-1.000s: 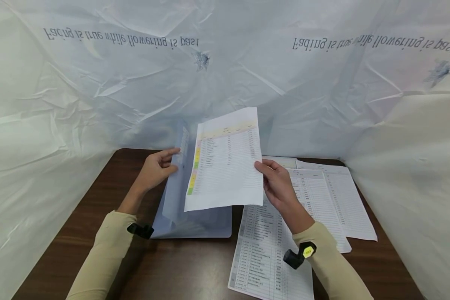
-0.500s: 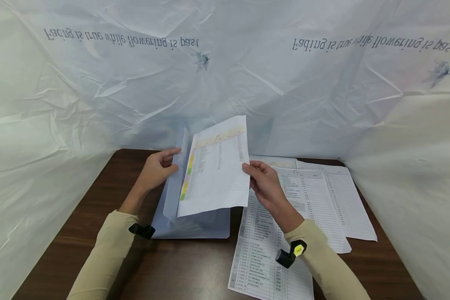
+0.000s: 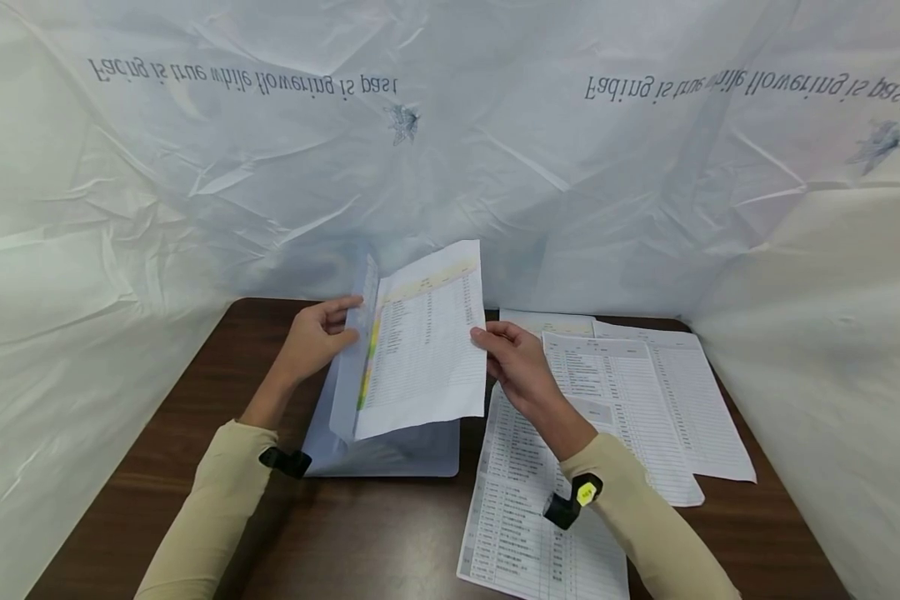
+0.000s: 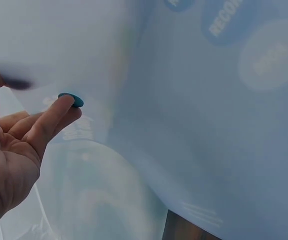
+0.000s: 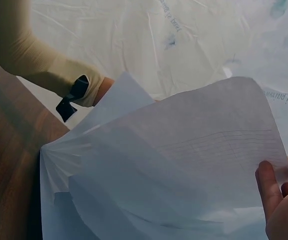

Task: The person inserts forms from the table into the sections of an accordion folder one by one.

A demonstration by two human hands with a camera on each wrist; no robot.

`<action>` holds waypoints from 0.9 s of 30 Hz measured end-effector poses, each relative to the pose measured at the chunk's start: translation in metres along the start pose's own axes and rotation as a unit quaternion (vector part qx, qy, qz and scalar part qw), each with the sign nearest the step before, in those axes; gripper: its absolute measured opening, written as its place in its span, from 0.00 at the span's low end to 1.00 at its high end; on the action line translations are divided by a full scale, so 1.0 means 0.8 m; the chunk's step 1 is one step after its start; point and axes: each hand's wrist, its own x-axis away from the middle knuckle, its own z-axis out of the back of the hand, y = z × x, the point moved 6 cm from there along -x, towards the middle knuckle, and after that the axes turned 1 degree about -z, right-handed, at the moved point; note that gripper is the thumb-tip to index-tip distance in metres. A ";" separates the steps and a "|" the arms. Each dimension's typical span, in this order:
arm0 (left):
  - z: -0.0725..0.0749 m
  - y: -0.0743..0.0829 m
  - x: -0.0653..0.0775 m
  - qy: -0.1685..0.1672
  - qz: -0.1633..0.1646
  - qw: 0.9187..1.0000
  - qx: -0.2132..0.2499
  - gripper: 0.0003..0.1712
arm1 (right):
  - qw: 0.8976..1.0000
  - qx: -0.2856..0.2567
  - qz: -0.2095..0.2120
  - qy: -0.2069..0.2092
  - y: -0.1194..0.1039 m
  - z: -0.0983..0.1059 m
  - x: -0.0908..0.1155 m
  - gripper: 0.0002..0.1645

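Note:
In the head view a pale blue translucent folder lies spread on the table with its upper cover raised. My left hand holds that cover at its left edge, thumb on the near side. The left wrist view has a teal snap button right at a fingertip. A printed sheet of paper, with coloured cells along its left side, is pinched at its right edge by my right hand. Its left edge is behind the raised cover. In the right wrist view the sheet overlaps the blue plastic.
Several printed sheets lie overlapping at the right of the brown wooden table, below and beyond my right forearm. A white plastic curtain with printed lettering hangs close behind the table and along both sides.
My right hand has moved left and slightly down with the sheet, bringing the sheet's left edge in behind the raised folder cover. The left hand has hardly moved.

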 end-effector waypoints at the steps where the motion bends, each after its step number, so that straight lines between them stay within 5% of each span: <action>1: 0.000 0.000 0.000 -0.001 0.001 1.000 0.000 0.31 | 1.000 0.003 0.000 -0.001 0.000 -0.001 -0.001 0.19; 20: 0.001 -0.002 0.002 0.023 0.009 1.000 -0.015 0.21 | 0.994 0.106 0.011 -0.016 0.007 -0.003 -0.009 0.20; 27: 0.001 -0.001 0.001 0.032 0.011 0.999 -0.026 0.22 | 0.981 0.186 0.033 -0.038 -0.007 -0.003 -0.007 0.23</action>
